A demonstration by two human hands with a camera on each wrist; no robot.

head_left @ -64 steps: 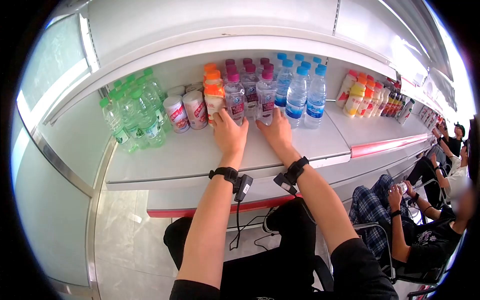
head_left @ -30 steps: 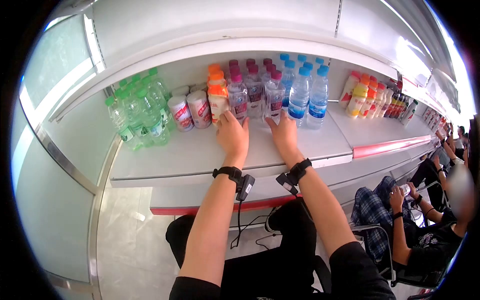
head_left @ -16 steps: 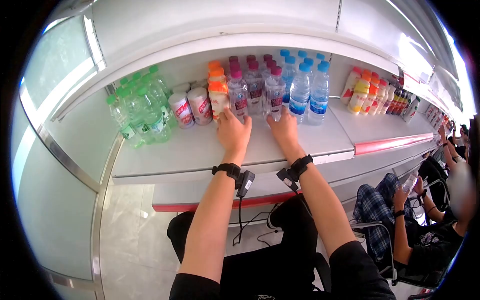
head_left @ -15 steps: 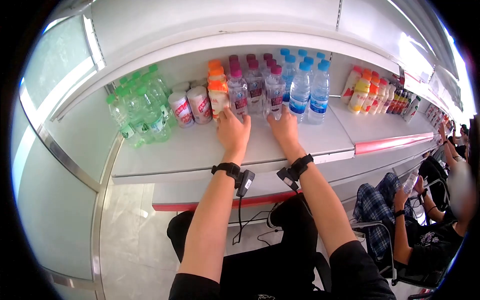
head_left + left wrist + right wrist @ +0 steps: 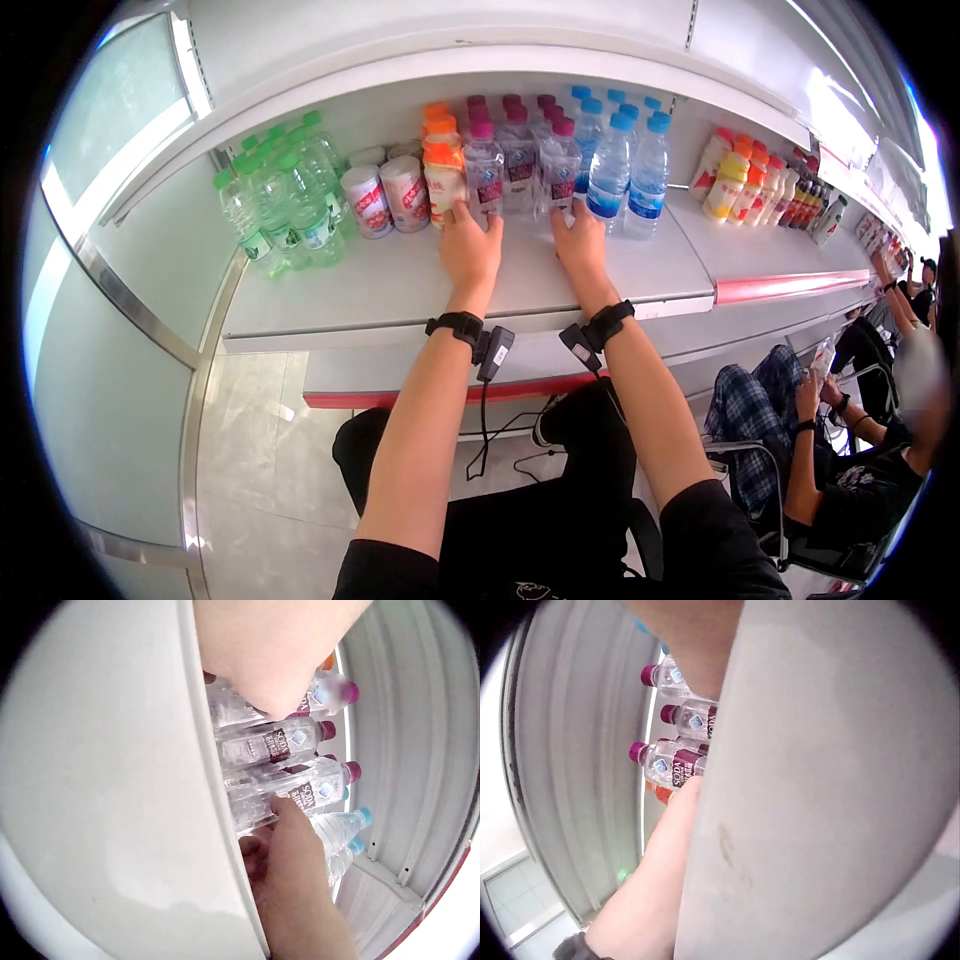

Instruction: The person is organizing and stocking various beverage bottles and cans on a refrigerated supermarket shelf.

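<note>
Two clear soda water bottles with magenta caps stand at the front of a group on the white shelf. My left hand holds the left soda bottle low down, thumb on its right side, fingers beside the orange-capped bottle. With its thumb on the left, my right hand grips the base of the right soda bottle, close to the blue-capped water bottles. Another soda bottle stands between them, set further back. In the left wrist view the right thumb lies against the bottle's label.
Green-capped bottles and white-and-red cans stand to the left. Juice bottles line the right shelf section. The upper shelf edge overhangs the bottles. A seated person is at the lower right.
The right soda bottle has shifted right with my right hand, closer to the blue-capped bottles, widening the gap between the two front soda bottles. My left hand stays at its bottle.
</note>
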